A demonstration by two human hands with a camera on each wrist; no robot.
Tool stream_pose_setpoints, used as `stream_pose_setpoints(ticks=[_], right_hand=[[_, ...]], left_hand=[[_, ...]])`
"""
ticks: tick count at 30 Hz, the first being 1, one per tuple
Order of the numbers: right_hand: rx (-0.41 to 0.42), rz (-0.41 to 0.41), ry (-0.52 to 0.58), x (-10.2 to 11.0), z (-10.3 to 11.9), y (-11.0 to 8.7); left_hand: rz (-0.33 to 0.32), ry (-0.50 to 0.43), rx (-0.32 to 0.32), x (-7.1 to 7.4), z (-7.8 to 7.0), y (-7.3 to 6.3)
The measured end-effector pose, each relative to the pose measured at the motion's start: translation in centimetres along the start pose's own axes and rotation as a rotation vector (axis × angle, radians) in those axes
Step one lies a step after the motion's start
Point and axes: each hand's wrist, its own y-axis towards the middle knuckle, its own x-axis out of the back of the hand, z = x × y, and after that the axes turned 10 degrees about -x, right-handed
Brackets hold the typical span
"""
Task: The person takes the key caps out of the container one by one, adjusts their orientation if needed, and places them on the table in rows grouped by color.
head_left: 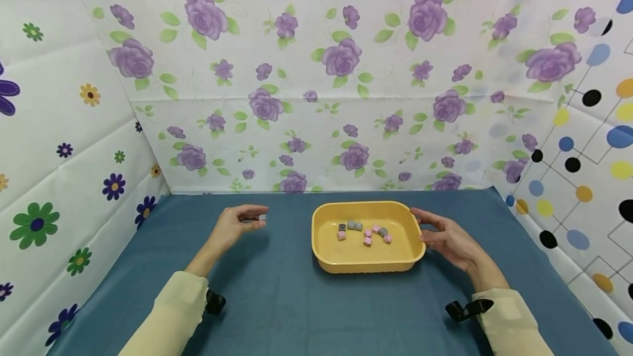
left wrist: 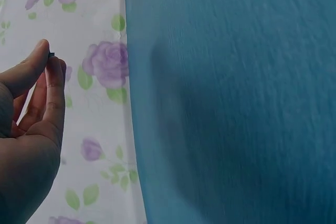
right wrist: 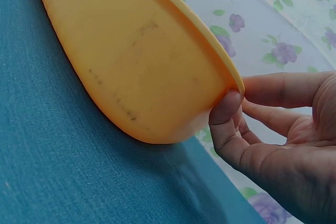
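Note:
My left hand [head_left: 234,229] is raised above the cloth to the left of a yellow plastic tray [head_left: 366,267]. Between thumb and forefinger it pinches a small light grey cube [head_left: 262,217]; in the left wrist view only a dark sliver of the cube shows at the fingertips. My right hand [head_left: 457,245] holds the tray's right end, thumb against the outer wall and forefinger at the rim, as the right wrist view shows. Inside the tray lie several small pink cubes [head_left: 367,241] and several grey cubes [head_left: 351,225], mostly in two loose groups.
A blue cloth [head_left: 277,301] covers the table. Behind it hangs a white sheet with purple roses [head_left: 341,58]. Patterned sheets close off the left and right sides. A black strap device [head_left: 467,309] is on the right wrist, and another [head_left: 215,302] on the left.

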Motion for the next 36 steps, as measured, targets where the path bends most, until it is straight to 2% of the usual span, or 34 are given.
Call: stream_pose_setpoints(ticks=[17, 23, 30, 36], right_hand=[[0.012, 0.008, 0.002, 0.2, -0.2, 0.3], [0.014, 0.004, -0.001, 0.3, -0.4, 0.3], [0.012, 0.004, 0.0, 0.3, -0.3, 0.3], [0.015, 0.004, 0.003, 0.2, -0.3, 0.3]], left_hand=[[0.015, 0.039, 0.038, 3.1, 1.2, -0.9], [0.015, 0.087, 0.053, 4.0, 1.9, -1.1], [0.013, 0.111, 0.074, 4.3, 2.6, -1.2], [0.023, 0.11, 0.056, 4.1, 2.7, -1.3]])
